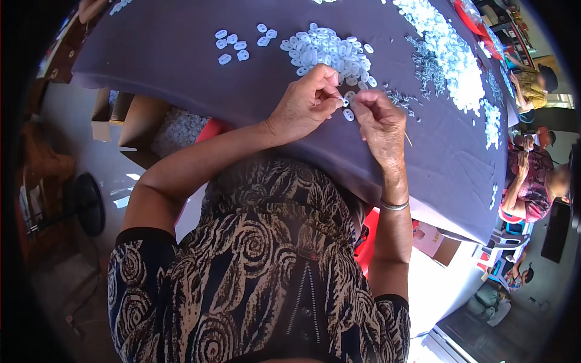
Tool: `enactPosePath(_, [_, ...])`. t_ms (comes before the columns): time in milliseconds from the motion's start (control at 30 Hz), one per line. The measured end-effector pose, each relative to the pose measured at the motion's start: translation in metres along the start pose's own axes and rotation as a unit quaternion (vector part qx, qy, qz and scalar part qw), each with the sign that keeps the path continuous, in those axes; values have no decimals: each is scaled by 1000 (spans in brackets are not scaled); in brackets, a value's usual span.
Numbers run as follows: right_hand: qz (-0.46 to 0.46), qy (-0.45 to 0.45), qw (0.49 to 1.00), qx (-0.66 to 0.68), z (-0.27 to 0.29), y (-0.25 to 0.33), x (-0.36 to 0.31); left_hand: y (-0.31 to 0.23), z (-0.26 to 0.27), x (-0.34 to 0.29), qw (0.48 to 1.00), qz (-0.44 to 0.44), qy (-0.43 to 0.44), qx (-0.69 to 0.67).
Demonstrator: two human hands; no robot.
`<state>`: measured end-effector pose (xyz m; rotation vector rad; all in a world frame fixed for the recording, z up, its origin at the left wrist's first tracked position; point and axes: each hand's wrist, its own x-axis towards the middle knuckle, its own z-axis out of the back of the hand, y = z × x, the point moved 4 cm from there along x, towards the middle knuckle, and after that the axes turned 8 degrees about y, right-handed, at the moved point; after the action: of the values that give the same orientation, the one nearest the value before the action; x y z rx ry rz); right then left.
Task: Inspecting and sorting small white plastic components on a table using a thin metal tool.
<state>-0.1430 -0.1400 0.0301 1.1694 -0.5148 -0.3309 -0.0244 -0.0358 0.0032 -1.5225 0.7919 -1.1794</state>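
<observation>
Pinched between thumb and forefinger of my left hand (305,104) is a small white oval plastic piece (345,101) with holes in it. Close to its right side, my right hand (381,121) has its fingers pressed together, slightly blurred; what they hold is too small to make out. A thin yellowish stick (408,140) shows beside that hand, and I cannot tell if it is held or lying on the cloth. Just below the fingertips lies another white oval piece (348,115). A heap of the same oval pieces (327,48) sits beyond my hands.
Several oval pieces (232,40) lie apart on the dark tablecloth (163,48). Small grey metal parts (426,69) and a long bright heap of white pieces (448,54) are at right. An open cardboard box (142,124) stands below the left edge. Other people sit at far right.
</observation>
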Motion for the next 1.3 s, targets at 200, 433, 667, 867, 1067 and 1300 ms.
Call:
enactPosePath(200, [-17,37,998,-54,-8,-6,-2,-3,1,2,1000,-18,5,11])
enactPosePath(433, [-27,11,999,18,-11,-3,-2,-13,4,3,999,-24,4,40])
enactPosePath(667, [-1,17,1000,6,-10,-2,1,-7,10,6,999,10,31,-16])
enactPosePath(867, [7,-57,998,-9,23,7,7,-11,23,12,1000,-10,-14,-18])
enactPosePath(1067, [11,-43,997,-62,37,-4,1,-2,42,16,997,-38,-66,13])
enactPosePath(1300, [-6,76,978,-194,11,8,-4,3,49,14,990,-48,-125,41])
